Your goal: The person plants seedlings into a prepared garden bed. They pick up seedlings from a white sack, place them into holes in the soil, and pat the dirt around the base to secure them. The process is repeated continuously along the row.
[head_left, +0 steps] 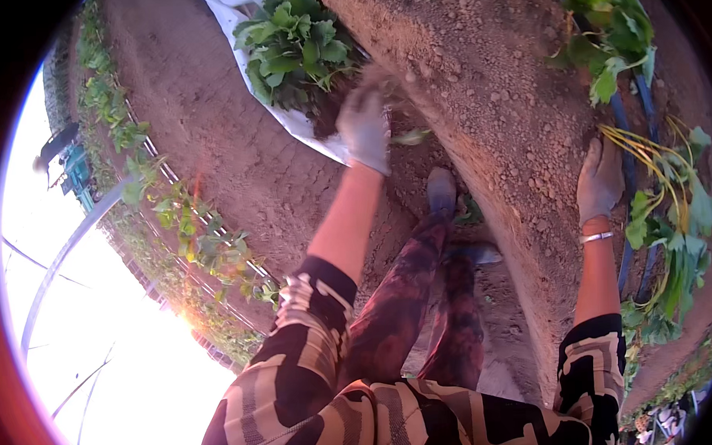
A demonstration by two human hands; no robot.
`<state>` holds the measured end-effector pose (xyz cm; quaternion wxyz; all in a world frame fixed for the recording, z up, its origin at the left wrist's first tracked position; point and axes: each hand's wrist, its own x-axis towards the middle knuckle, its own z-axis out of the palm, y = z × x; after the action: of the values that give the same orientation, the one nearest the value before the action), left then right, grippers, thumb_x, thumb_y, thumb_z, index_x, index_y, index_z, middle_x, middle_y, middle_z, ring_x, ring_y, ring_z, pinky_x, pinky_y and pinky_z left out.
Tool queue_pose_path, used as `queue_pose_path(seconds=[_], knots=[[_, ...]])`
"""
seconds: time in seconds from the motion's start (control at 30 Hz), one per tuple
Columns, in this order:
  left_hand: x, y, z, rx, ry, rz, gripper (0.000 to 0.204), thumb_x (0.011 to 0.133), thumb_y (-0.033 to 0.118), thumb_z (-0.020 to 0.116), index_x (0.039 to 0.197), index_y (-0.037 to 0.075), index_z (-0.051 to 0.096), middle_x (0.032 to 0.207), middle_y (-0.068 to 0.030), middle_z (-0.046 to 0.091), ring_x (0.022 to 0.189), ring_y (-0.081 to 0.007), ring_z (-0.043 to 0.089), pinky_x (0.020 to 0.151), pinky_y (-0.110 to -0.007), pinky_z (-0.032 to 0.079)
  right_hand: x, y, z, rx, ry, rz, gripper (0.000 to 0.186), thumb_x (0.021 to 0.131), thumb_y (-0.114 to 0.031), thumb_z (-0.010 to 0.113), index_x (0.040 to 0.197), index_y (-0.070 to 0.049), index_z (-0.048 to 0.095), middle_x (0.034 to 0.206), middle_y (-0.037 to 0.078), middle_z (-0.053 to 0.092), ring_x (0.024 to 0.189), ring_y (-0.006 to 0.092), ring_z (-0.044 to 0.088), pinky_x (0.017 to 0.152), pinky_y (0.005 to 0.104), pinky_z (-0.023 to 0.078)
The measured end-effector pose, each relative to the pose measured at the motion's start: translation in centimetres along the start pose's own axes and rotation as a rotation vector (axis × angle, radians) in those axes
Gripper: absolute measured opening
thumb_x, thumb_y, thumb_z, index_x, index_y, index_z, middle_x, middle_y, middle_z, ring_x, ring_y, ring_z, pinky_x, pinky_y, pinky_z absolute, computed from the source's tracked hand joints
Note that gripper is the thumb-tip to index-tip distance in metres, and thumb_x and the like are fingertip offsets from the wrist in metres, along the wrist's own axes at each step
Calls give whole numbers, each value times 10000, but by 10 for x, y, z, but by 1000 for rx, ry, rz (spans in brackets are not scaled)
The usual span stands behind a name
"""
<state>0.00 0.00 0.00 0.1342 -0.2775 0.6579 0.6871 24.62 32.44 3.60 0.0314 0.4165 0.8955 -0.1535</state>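
My left hand [364,132], in a pale glove, is beside a white sack [236,38] holding a bundle of leafy green seedlings [291,44]. Motion smears its fingers, so I cannot see whether they grip anything; a small loose leaf [410,137] shows just right of it. On the raised soil bed [493,100], my gloved right hand [600,181] lies with its fingers stretched out on the soil. Its fingertips are at the base of a plant with long yellowish stems [644,153], whose leaves droop to the right.
Blue drip tubes [623,127] run along the bed beside my right hand. Another leafy plant [612,37] grows farther up the row. My feet [441,190] stand in the furrow between beds. To the left, a planted row [191,220] borders bright light and a curved pipe [67,256].
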Motion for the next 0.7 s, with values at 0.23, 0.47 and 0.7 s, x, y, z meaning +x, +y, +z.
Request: queue_pose_path(seconds=[0.23, 0.47, 0.7], knots=[[132, -45, -52, 1073, 107, 145, 700, 661, 408, 754, 1181, -27, 577, 1067, -193, 656, 1005, -293, 628, 853, -357, 491, 2, -13, 9, 39, 41, 1, 500, 987, -411, 380, 1287, -35, 516, 1302, 194, 516, 1181, 369, 496, 984, 424, 392], [169, -48, 23, 1049, 119, -132, 830, 624, 471, 819, 1205, -63, 561, 1254, -135, 586, 1083, -230, 590, 908, -291, 462, 4, -1, 5, 62, 70, -94, 447, 1001, -320, 389, 1295, 2, 490, 1303, 197, 507, 1210, 358, 471, 1006, 419, 365], [225, -44, -18, 2128, -444, 425, 644, 696, 360, 795, 1189, -1, 591, 1224, -113, 605, 1046, -234, 599, 879, -312, 489, 9, -5, 10, 98, 123, -183, 491, 998, -380, 381, 1319, -26, 492, 1303, 187, 522, 1194, 361, 497, 975, 424, 396]])
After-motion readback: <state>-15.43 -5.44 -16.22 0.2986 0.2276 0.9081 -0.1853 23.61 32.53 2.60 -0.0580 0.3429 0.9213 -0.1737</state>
